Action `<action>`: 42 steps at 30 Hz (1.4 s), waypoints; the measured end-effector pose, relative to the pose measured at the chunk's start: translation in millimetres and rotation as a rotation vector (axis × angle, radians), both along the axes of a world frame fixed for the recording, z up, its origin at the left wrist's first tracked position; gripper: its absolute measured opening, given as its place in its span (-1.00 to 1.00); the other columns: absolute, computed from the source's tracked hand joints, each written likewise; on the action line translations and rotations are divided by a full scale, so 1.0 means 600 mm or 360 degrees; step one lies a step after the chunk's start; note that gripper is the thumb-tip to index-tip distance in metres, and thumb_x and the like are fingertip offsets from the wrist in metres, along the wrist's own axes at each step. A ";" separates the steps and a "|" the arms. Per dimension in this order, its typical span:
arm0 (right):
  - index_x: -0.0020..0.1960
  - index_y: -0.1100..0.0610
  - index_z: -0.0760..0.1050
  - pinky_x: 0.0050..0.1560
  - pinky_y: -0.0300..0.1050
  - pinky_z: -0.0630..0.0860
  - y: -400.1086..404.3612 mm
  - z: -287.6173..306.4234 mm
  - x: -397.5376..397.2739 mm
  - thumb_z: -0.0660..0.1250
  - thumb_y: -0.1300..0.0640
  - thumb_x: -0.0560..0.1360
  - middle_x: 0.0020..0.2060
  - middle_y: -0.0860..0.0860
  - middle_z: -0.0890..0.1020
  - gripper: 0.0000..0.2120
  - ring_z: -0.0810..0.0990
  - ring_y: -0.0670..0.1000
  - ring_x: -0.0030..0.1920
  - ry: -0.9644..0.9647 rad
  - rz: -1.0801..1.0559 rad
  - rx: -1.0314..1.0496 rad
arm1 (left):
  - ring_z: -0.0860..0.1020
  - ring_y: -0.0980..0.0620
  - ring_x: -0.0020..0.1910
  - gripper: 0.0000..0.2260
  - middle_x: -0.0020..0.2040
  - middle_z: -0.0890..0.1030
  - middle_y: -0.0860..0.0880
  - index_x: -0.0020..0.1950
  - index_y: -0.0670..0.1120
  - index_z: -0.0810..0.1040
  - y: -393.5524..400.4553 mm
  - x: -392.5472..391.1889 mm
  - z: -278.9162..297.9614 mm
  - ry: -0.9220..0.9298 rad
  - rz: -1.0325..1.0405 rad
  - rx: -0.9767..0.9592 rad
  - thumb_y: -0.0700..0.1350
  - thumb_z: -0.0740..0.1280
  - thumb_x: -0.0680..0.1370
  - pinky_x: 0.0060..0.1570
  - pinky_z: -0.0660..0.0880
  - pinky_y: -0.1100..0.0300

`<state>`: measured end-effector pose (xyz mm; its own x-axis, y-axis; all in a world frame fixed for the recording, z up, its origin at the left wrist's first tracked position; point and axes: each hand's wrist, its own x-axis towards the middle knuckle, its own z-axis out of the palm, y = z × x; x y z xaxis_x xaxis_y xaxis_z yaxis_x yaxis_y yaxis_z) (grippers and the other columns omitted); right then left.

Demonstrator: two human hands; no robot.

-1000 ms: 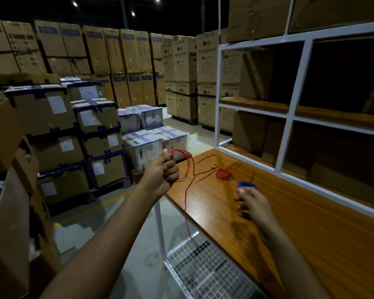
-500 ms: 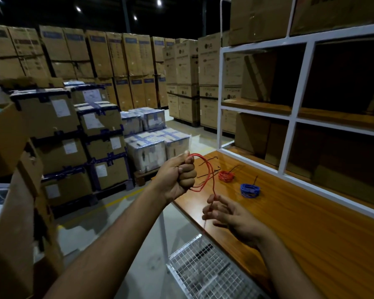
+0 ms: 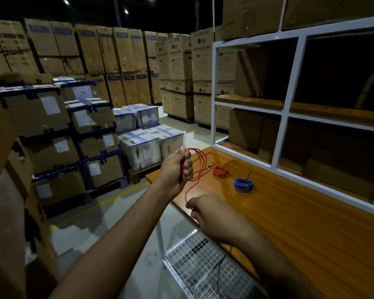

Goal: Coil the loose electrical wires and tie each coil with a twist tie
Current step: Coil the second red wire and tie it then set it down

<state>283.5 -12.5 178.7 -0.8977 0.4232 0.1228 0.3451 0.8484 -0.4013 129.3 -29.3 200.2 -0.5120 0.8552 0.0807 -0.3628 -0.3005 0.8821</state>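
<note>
At the centre of the frame the left hand (image 3: 177,169) grips several loops of red wire (image 3: 200,164) in a closed fist, held above the near left corner of the wooden table (image 3: 300,223). A loose strand runs down from the loops to the right hand (image 3: 212,214), lower centre, which pinches it between thumb and fingers at the table's edge. To the right of the fist, a tied red coil (image 3: 220,171) and a blue coil (image 3: 243,184) lie apart on the table. A wire grid shelf (image 3: 203,268) sits below, a white rack (image 3: 289,104) stands at the right, and stacked boxes (image 3: 95,83) fill the left and background.
</note>
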 end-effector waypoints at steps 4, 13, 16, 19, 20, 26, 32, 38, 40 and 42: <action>0.18 0.00 0.62 0.03 -0.03 0.60 0.027 0.059 0.022 0.31 0.26 0.58 -0.06 0.00 0.69 -0.73 0.62 -0.04 -0.06 0.0465 -0.0154 0.0178 | 0.34 0.11 -0.55 -0.69 -0.45 0.39 0.00 -0.17 -0.09 0.38 -0.007 0.024 -0.008 0.0113 0.0010 -0.0105 -0.01 0.07 0.71 -0.55 0.30 0.32; -0.04 0.05 0.59 -0.23 -0.10 0.59 0.117 0.063 0.018 0.38 -0.02 0.54 -0.24 -0.06 0.63 -0.86 0.58 -0.11 -0.21 0.1022 -0.0325 0.0342 | 0.19 0.20 -0.62 -0.76 -0.53 0.24 0.09 -0.18 -0.13 0.41 -0.018 0.045 -0.007 -0.0135 -0.0578 0.0003 -0.03 0.18 0.63 -0.60 0.11 0.35; -0.01 0.08 0.61 -0.17 -0.10 0.56 0.142 0.062 0.017 0.34 0.05 0.58 -0.18 -0.03 0.63 -0.87 0.58 -0.08 -0.14 0.1011 -0.0249 0.0043 | 0.20 0.16 -0.61 -0.72 -0.55 0.22 0.09 -0.24 -0.09 0.37 -0.026 0.048 0.001 -0.0075 -0.0700 -0.0022 -0.02 0.14 0.64 -0.55 0.11 0.30; -0.16 0.11 0.58 -0.28 -0.16 0.41 0.149 0.041 0.019 0.25 -0.16 0.57 -0.32 -0.04 0.58 -0.64 0.53 -0.07 -0.27 0.0861 -0.0289 -0.0216 | 0.21 0.14 -0.60 -0.69 -0.57 0.22 0.09 -0.28 -0.07 0.35 -0.032 0.050 0.011 -0.0052 -0.0659 -0.0011 0.00 0.12 0.64 -0.47 0.14 0.26; -0.19 0.12 0.57 -0.29 -0.15 0.38 0.150 0.030 0.025 0.19 -0.24 0.53 -0.35 -0.04 0.56 -0.55 0.50 -0.06 -0.31 0.0779 -0.0292 -0.0418 | 0.20 0.15 -0.61 -0.69 -0.57 0.22 0.09 -0.28 -0.06 0.36 -0.033 0.048 0.016 -0.0113 -0.0663 0.0034 0.01 0.13 0.63 -0.49 0.12 0.27; 0.12 0.29 0.52 -0.07 -0.02 0.58 0.173 -0.078 0.075 0.27 0.19 0.55 -0.17 0.10 0.52 -0.79 0.54 0.01 -0.20 0.0623 -0.0012 -0.2127 | 0.17 0.17 -0.64 -0.68 -0.57 0.23 0.10 -0.27 -0.05 0.34 -0.023 0.032 0.026 -0.0326 -0.0558 0.0108 0.02 0.11 0.65 -0.60 0.05 0.30; 0.04 0.33 0.51 -0.40 -0.10 0.57 0.101 -0.095 0.044 0.26 0.15 0.64 -0.25 0.16 0.57 -0.78 0.58 0.02 -0.40 0.0699 -0.0376 -0.1830 | 0.10 0.15 -0.56 -0.71 -0.51 0.20 0.09 -0.29 -0.06 0.37 -0.002 0.020 0.028 -0.0293 -0.0309 0.0091 0.02 0.15 0.59 -0.54 -0.01 0.28; 0.13 0.26 0.58 -0.18 -0.14 0.51 0.091 -0.091 0.069 0.18 0.20 0.66 -0.20 0.09 0.63 -0.77 0.53 -0.04 -0.26 0.0600 -0.0083 -0.1826 | 0.11 0.16 -0.58 -0.79 -0.52 0.18 0.10 -0.32 -0.04 0.37 0.000 -0.007 0.054 -0.0236 -0.0287 0.0131 -0.03 0.21 0.50 -0.50 -0.06 0.26; 0.14 0.28 0.57 -0.02 -0.04 0.59 0.090 -0.097 0.075 0.22 0.31 0.61 -0.16 0.11 0.65 -0.81 0.59 -0.01 -0.21 0.0542 -0.0131 -0.1861 | 0.12 0.16 -0.58 -0.79 -0.51 0.18 0.10 -0.30 -0.04 0.37 0.000 -0.011 0.060 -0.0223 -0.0315 0.0176 -0.03 0.20 0.52 -0.50 -0.05 0.27; 0.08 0.31 0.55 -0.02 0.10 0.64 0.081 -0.101 0.065 0.27 0.35 0.59 -0.18 0.17 0.65 -0.88 0.64 0.03 -0.25 0.0571 -0.0382 -0.1675 | 0.12 0.16 -0.57 -0.77 -0.50 0.19 0.10 -0.27 -0.05 0.37 0.002 -0.010 0.057 -0.0179 -0.0324 0.0176 -0.03 0.17 0.57 -0.50 -0.04 0.27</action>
